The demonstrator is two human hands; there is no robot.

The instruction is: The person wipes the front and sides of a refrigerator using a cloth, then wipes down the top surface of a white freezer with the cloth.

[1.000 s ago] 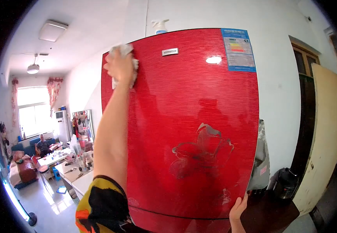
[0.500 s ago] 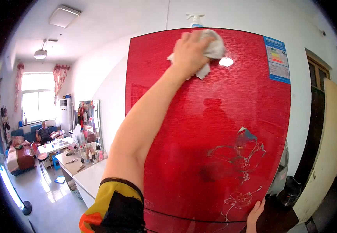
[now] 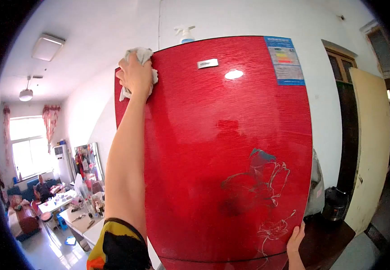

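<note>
A grey-white cloth (image 3: 138, 54) is bunched under my left hand (image 3: 136, 77), whose fingers are closed on it. This hand presses the cloth against the top left corner of a glossy red refrigerator door (image 3: 195, 117), partly over its edge. Low on the right, my right hand (image 3: 295, 239) rests against the door's side edge with its fingers extended; part of it is hidden. The door carries a small silver badge (image 3: 207, 63), a blue energy label (image 3: 285, 60) and a flower pattern (image 3: 271, 180).
A white spray bottle (image 3: 185, 34) stands on top of the refrigerator. To the right are a black appliance (image 3: 336, 204) on a dark cabinet (image 3: 325, 238) and a pale door (image 3: 368, 148). At left, a cluttered white table (image 3: 76, 218) stands nearer than a seated person (image 3: 42, 189).
My left hand has moved the cloth left across the door to its top left corner, exposing the badge. The view has shifted right. My right hand stays at the door's edge.
</note>
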